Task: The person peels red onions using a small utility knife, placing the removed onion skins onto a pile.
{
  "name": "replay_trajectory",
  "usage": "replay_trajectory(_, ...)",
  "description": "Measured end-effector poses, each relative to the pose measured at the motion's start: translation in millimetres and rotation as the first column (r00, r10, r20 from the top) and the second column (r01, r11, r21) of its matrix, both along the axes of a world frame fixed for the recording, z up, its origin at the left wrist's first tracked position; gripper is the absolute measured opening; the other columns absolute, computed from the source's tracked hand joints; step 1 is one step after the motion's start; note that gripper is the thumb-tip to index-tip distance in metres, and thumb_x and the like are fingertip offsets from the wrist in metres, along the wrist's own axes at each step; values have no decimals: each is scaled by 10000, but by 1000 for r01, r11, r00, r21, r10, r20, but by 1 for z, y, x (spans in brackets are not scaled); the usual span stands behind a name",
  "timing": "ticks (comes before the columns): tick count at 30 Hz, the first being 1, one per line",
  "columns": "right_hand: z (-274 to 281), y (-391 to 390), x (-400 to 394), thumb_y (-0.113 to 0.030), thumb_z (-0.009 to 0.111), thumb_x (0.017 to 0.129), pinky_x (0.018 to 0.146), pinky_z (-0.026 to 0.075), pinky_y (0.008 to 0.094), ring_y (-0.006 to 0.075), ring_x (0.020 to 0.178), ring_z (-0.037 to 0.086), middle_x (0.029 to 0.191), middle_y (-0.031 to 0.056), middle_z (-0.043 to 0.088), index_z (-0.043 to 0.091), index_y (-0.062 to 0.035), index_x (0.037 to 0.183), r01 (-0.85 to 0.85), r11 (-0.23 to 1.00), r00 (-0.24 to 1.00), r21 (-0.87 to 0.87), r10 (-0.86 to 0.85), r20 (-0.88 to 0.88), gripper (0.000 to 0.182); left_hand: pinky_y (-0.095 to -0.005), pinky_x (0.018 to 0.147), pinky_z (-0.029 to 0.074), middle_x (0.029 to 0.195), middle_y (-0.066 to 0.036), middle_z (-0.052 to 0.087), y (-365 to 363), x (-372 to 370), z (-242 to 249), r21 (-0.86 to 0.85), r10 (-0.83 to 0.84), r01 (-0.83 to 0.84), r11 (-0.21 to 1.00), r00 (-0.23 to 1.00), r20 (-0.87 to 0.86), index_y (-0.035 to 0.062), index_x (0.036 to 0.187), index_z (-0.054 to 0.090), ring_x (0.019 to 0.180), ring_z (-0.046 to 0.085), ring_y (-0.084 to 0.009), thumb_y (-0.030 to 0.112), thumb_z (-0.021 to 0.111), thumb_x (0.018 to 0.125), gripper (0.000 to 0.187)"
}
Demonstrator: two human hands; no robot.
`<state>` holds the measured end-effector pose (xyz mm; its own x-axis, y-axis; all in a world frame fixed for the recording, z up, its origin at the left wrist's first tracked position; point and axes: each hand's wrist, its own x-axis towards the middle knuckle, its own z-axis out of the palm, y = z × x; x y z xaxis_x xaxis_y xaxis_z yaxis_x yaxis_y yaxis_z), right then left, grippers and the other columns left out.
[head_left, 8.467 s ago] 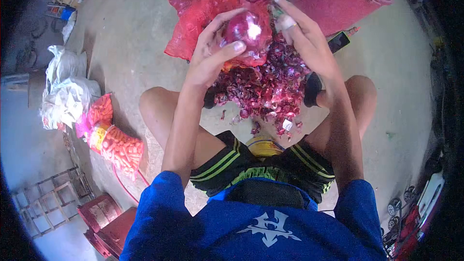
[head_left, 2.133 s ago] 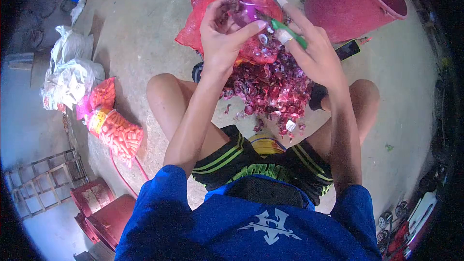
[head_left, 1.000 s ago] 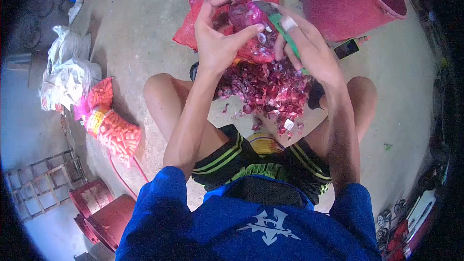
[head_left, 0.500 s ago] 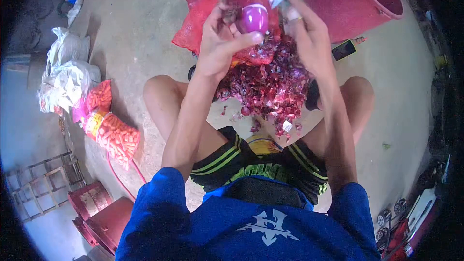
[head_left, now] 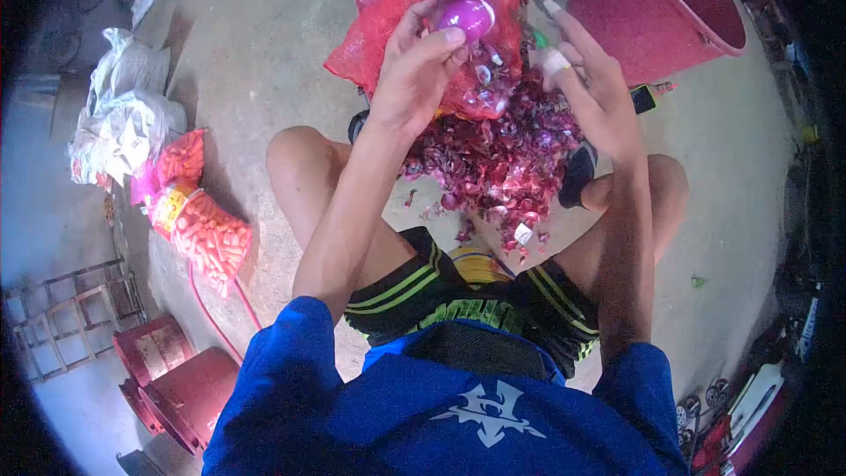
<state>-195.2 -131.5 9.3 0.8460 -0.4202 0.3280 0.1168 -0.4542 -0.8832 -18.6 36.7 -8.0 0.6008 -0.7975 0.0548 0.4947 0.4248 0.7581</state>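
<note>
My left hand (head_left: 412, 75) is closed around a shiny purple onion (head_left: 465, 19) with a pale ring at its right end, the thumb pressed on its front. To the right, my right hand (head_left: 599, 92) has its forefinger stretched forward and its other fingers bent. White wrapping covers its thumb, and the forefinger tip looks dark. A small green object (head_left: 539, 39) shows between thumb and forefinger; blur hides what it is. Under both hands lies a heap of dry onion skins (head_left: 493, 167). A red mesh sack (head_left: 388, 22) lies behind the onion.
A large pink-red tub (head_left: 652, 18) stands at the back right, with a dark phone (head_left: 644, 99) beside it. At left are white sacks (head_left: 132, 119) and a bag of orange sticks (head_left: 211, 234). Red bins (head_left: 189, 397) stand at lower left.
The onion has turned in my left hand, its pale end swinging from the top to the right. My right hand has moved right and slightly toward me, away from the onion.
</note>
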Motion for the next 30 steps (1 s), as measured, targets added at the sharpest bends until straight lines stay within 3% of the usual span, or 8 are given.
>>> replay_trajectory(5,8,9,-1,-189,664,979,778,524,365,265,727,649,849,155,707,433,-128,1597,-9,990,997,-143,-2,-71,662,-444,1127,506,1317,-120,644,-3,-3,1,4,5,-5,1000,996,86,37,1437,489,1219,661,-248,84,728,903,587)
replay_trajectory(7,6,10,0,-210,692,976,760,532,397,352,737,673,868,176,713,426,-145,1599,27,969,1000,-245,-24,16,681,-439,1109,521,1335,-125,639,-3,-7,4,2,2,-2,1000,995,105,26,1460,482,1216,663,-250,78,726,905,609)
replay_trajectory(9,9,9,-4,-223,701,974,756,535,415,384,753,676,867,187,713,429,-155,1598,29,966,999,-256,-35,-19,684,-338,997,566,1247,-131,692,-4,-8,7,-8,27,-26,1000,994,109,-8,1454,516,1113,693,-201,-23,768,860,646)
replay_trajectory(10,10,8,-5,-237,711,972,751,539,433,415,769,679,866,198,714,432,-165,1596,27,964,998,-263,-40,-46,687,-338,997,566,1247,-131,692,-5,-9,6,-9,23,-22,1000,994,106,-8,1454,516,1113,693,-201,-23,768,860,646)
replay_trajectory(15,-1,4,-3,-227,715,967,709,526,466,414,741,671,827,207,685,430,-166,1599,78,913,997,-401,-72,31,696,-332,967,566,1238,-145,695,-8,-9,4,22,72,-80,997,966,246,-22,1459,505,1093,688,-189,-70,806,815,712)
replay_trajectory(26,-3,6,-4,-189,714,947,701,512,495,422,719,652,805,222,665,426,-153,1601,102,891,995,-443,-90,47,716,-335,969,572,1249,-137,679,-10,-7,2,37,110,-120,992,971,214,-10,1363,524,1096,689,-204,-51,843,805,644)
replay_trajectory(29,-5,12,0,-180,684,963,744,528,486,420,769,672,840,230,681,427,-140,1598,116,907,993,-405,-102,55,685,-344,976,575,1246,-135,677,-10,-12,4,50,108,-130,990,945,307,-8,1355,529,1101,689,-208,-47,851,799,644)
replay_trajectory(30,-4,14,1,-165,661,970,765,537,467,406,804,695,877,231,700,422,-129,1598,117,945,993,-305,-109,44,673,-346,979,575,1243,-133,677,-10,-15,5,57,105,-136,989,922,372,-7,1355,531,1102,689,-208,-43,857,795,649)
